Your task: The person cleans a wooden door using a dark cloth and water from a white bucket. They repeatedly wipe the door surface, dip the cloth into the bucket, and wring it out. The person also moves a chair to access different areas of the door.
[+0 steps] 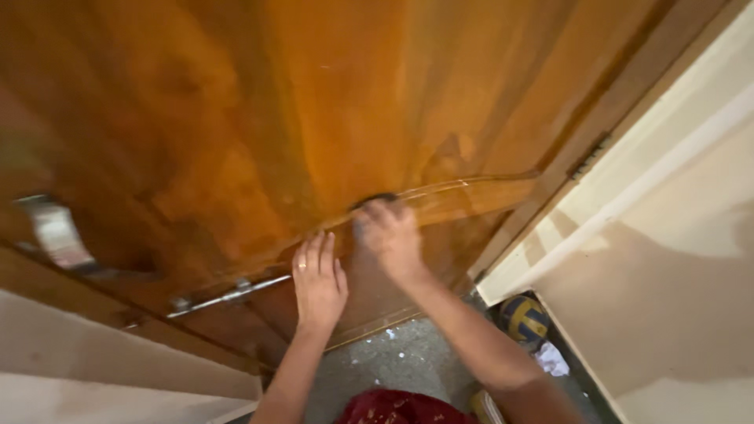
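Head view: left hand (pixel 318 279) flat, fingers spread, on the wooden door (pixel 236 118) — right hand (pixel 386 235) beside it presses a dark pad (pixel 375 199).

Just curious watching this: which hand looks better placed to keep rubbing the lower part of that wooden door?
Probably the right hand: it grips a dark pad against the door. The left hand lies flat, empty, seemingly bracing.

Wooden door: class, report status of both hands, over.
Left hand flat on wooden door. Right hand pressing dark pad on it. Ball on floor nearby.
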